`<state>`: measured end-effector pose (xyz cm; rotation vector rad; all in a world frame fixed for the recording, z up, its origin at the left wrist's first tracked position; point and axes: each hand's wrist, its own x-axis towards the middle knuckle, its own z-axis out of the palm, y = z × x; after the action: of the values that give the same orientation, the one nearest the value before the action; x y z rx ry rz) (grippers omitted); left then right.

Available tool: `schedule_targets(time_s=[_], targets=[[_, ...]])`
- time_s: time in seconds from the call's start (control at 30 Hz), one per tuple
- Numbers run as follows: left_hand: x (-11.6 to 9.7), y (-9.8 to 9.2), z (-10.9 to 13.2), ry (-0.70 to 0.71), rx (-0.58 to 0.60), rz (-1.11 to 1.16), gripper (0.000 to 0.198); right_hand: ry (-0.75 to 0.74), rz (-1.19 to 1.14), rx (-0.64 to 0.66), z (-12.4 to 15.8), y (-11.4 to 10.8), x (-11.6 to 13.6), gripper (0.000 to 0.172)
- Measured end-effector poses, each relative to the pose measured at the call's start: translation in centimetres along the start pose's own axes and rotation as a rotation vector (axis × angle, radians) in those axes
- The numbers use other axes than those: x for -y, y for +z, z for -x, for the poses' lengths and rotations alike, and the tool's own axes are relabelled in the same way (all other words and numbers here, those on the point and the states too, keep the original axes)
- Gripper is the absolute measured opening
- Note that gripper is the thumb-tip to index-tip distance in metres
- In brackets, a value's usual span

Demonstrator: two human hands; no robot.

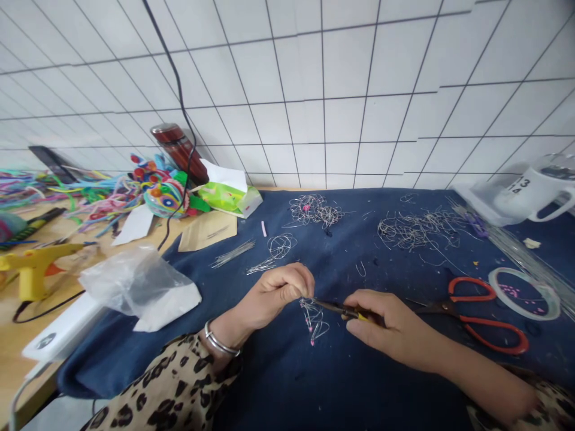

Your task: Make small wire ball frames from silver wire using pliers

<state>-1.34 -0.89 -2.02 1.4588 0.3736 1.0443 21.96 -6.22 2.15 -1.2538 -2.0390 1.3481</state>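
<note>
L hand [278, 290] fingers pinched on wire piece [314, 320] w/ pink beads, low over blue-clothed bench [287, 389], centre-front; R hand [386, 326] clenched on pliers [335, 307], tip at wire; judged part-formed; similar tangles [314, 211] behind; loose wire heap [417, 230] apparently unused.

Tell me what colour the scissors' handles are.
The scissors have orange-red handles, seen best in the head view.

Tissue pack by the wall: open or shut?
Open: a white tissue sticks up out of the green tissue pack.
</note>
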Motion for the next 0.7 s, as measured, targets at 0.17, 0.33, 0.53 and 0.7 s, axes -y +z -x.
schedule_targets(time_s=[0.17, 0.33, 0.53, 0.7], targets=[[0.2, 0.1, 0.1, -0.023, 0.006, 0.009, 0.012, -0.006, 0.011, 0.013, 0.1, 0.1, 0.0, 0.017], [0.3, 0.1, 0.2, -0.055, 0.000, -0.040, 0.015, -0.037, 0.047, 0.006, 0.1, 0.3, 0.2, 0.016], [0.2, 0.4, 0.0, -0.075, -0.078, -0.109, 0.020, -0.002, 0.016, -0.012, -0.1, 0.2, -0.1, 0.016], [0.1, 0.9, 0.1, -0.185, -0.312, -0.236, 0.018, 0.105, -0.148, -0.150, -0.5, 0.5, -1.0, 0.019]])
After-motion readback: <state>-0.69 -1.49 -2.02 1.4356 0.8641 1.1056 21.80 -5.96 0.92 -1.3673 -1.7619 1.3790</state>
